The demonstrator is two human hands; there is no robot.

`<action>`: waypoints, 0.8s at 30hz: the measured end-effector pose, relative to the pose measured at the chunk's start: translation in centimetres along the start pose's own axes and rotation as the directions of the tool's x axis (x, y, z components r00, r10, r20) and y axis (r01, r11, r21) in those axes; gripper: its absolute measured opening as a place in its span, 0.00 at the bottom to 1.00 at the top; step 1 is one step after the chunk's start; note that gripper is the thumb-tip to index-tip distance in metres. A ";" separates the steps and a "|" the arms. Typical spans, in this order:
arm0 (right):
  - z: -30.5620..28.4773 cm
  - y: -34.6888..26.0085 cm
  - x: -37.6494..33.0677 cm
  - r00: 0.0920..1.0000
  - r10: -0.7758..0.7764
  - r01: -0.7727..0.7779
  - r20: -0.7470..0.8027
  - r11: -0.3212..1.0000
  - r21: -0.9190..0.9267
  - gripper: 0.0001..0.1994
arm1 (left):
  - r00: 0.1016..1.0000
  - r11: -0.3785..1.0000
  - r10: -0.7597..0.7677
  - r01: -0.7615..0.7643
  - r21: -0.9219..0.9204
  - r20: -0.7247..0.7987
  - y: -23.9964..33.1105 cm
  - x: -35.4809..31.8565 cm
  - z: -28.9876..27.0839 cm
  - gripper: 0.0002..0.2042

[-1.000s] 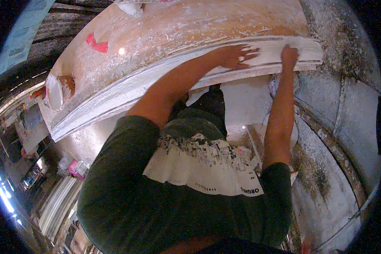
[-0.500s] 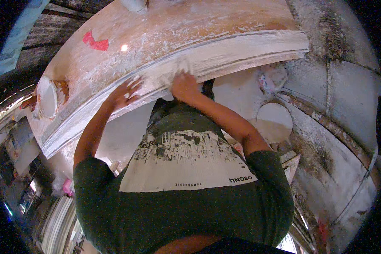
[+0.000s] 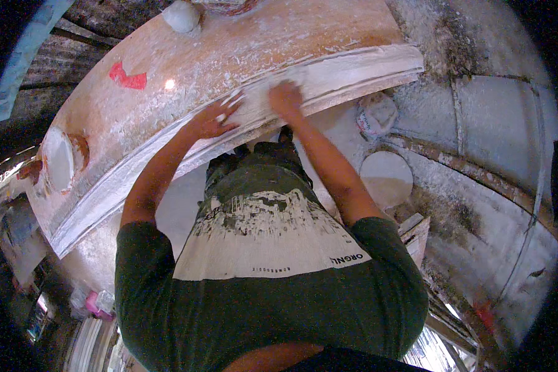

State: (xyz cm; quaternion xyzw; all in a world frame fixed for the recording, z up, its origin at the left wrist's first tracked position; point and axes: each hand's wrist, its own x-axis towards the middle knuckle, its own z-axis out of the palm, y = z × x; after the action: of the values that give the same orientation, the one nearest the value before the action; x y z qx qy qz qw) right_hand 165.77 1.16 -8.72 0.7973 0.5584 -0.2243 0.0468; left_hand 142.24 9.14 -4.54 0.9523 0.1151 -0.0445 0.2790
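A long white plaster moulding runs along the near edge of a brown, plaster-dusted work table. My left hand lies flat on the moulding with its fingers spread and smeared white. My right hand presses palm-down on the wet white plaster a little to the right of it, its fingers pointing away and partly hidden. Neither hand holds a tool. My dark green shirt fills the lower middle of the view.
A white bowl sits at the table's left end, near a red mark and a white lump. On the plaster-stained floor at right are a white bag, a round white disc and wooden boards.
Both hands have slid along the moulding from its right end toward the middle. They stay pressed on the plaster throughout, and the view has shifted with my body.
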 end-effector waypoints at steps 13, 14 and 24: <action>-3.3 10.7 -0.7 0.965 0.114 -0.151 -0.238 0.978 -0.145 0.19 | 0.948 0.949 0.306 -0.311 -0.051 -0.092 3.4 13.6 3.0 0.30; -1.0 10.0 -0.8 0.925 0.070 -0.128 -0.374 0.983 -0.132 0.19 | 0.947 0.946 0.309 -0.316 -0.077 -0.085 3.1 11.4 2.2 0.29; -2.3 -6.7 -7.8 0.974 -0.226 0.224 0.021 0.972 0.064 0.22 | 0.977 0.988 -0.131 0.114 0.106 0.168 -1.5 -11.5 -1.8 0.31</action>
State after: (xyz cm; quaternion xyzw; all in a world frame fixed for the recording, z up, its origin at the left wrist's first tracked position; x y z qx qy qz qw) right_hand 158.24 -2.39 -2.28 0.7266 0.6374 -0.2565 0.0044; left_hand 130.71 9.10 -2.13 0.9481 0.1466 -0.1504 0.2387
